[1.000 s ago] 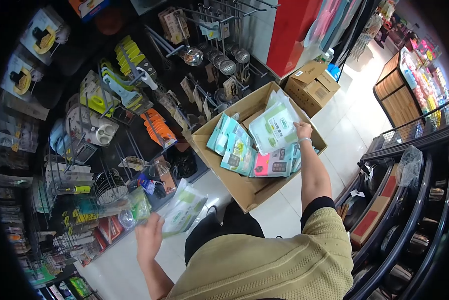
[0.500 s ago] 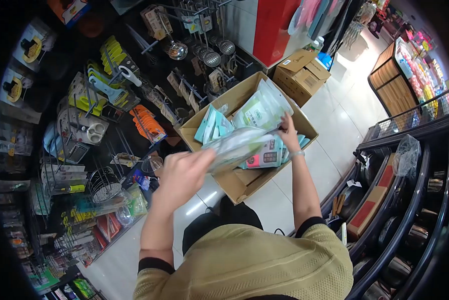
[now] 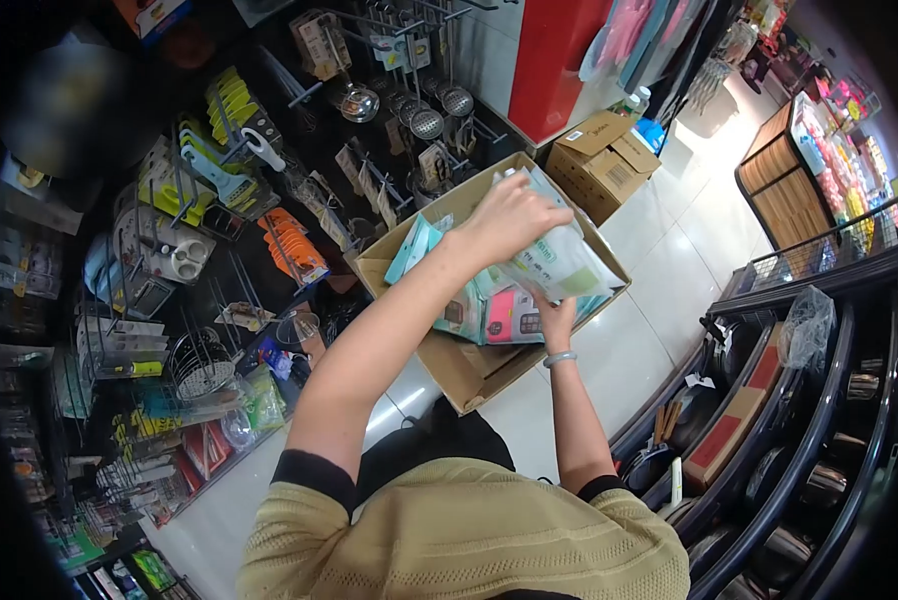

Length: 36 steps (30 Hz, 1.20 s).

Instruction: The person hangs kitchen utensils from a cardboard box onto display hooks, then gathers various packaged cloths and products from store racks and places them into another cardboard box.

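Observation:
An opened cardboard box (image 3: 461, 385) stands on the floor in front of me, holding several plastic packets. My left hand (image 3: 517, 215) reaches across it, fingers curled over the top of a white-and-green plastic packet (image 3: 567, 262). Below, my right hand (image 3: 557, 318) pinches that packet's lower edge. Close beside the right hand lies a pink-labelled packet (image 3: 512, 316). Some teal packets (image 3: 414, 247) lean at the box's left side, partly covered by my left forearm.
A closed brown carton (image 3: 604, 165) sits behind the box. Hooks with ladles and skimmers (image 3: 426, 123) and orange packaged tools (image 3: 291, 246) hang at the left. A rack of pans (image 3: 694, 410) stands at the right. Tiled floor (image 3: 659, 300) runs between.
My left hand has swung forward and right over the box with the packet, which was blurred and nearer me before. My right hand has moved down and slightly left, toward me.

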Tool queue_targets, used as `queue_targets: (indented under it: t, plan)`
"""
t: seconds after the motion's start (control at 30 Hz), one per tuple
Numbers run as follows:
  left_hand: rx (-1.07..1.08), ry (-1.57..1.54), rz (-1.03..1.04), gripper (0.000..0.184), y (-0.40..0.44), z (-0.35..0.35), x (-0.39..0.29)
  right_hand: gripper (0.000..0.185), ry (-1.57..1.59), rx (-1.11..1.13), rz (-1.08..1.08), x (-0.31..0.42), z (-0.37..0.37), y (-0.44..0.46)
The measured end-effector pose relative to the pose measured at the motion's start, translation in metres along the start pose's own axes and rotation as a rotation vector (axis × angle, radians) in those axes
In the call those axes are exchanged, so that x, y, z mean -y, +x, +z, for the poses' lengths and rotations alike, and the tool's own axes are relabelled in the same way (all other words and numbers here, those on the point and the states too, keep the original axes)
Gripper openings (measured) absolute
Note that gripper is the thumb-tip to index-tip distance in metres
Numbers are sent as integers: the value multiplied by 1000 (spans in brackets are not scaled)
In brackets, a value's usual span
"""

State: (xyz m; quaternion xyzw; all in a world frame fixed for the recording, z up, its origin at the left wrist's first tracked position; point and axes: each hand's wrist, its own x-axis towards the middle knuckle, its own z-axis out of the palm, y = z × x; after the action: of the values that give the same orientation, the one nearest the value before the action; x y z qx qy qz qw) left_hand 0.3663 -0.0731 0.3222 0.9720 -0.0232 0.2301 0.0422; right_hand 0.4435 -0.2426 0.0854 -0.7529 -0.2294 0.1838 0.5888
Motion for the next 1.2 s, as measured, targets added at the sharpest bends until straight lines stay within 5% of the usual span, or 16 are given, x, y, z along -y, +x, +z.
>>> queue_targets:
  t: [0.17, 0.27, 0.37, 0.5, 0.63, 0.7, 0.77, 0.83, 0.87, 0.9, 1.0, 1.13, 1.2]
  plan:
    - [-122, 39, -57, 16, -5, 37, 17, 71, 155, 54, 182, -85, 46, 3]
    - [-95, -67, -169, 21, -58, 50, 1, 78, 99, 71, 463, -69, 51, -25]
    - [-111, -250, -332, 25, -147, 63, -29, 76, -45, 141, 442, -75, 57, -58]
    - [-165, -308, -794, 24, -275, 51, -83, 65, -97, 192, 246, -41, 60, -101]
    - [-530, -204, -1321, 22, -429, 55, -150, 57, -56, 223, -27, -33, 82, -117]
    - [-300, -208, -1702, 18, -497, 36, -191, 59, -45, 260, -91, 11, 101, -128]
    - [-335, -244, -1846, 16, -602, 69, -244, 58, 14, 334, -138, 52, 130, -149]
    - [-704, -406, -2194, 14, -694, 117, -315, 57, 40, 450, -227, 93, 164, -177]
    - [-1105, -629, -2452, 15, -704, 113, -352, 57, 10, 501, -288, 105, 183, -193]
    - [-820, -448, -2608, 13, -736, 135, -396, 57, 81, 552, -335, 114, 205, -215]
    - [-440, -315, -2901, 17, -766, 156, -505, 57, 134, 782, -395, 156, 254, -306]
    - [-555, -389, -3051, 31, -743, 85, -575, 50, 268, 1164, -343, 139, 313, -459]
    - [-715, -312, -3108, 33, -750, 61, -599, 48, 217, 1376, -538, 125, 325, -550]
